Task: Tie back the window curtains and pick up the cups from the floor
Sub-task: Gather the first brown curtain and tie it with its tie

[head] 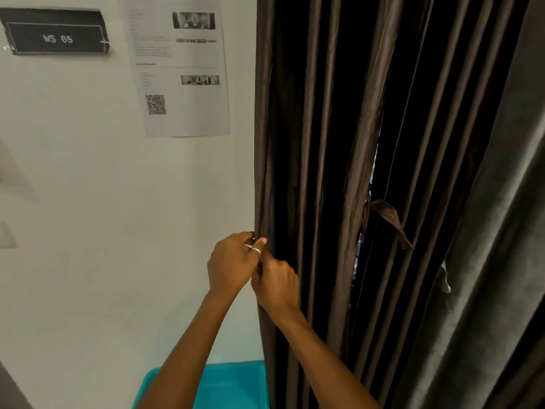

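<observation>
A dark brown pleated curtain (339, 143) hangs right of the white wall. Both hands meet at its left edge. My left hand (231, 264), with a ring on one finger, pinches the curtain's edge between thumb and fingers. My right hand (275, 286) sits just below and right of it, fingers curled toward the same spot; what it holds is hidden. A brown fabric tie-back strip (389, 222) dangles loose farther right, near a narrow gap in the folds. No cups are in view.
A grey curtain panel (495, 261) hangs at the far right. On the white wall are a printed sheet with a QR code (177, 66) and a black "WS 05" sign (57, 36). A turquoise bin (224, 385) sits low beneath my forearms.
</observation>
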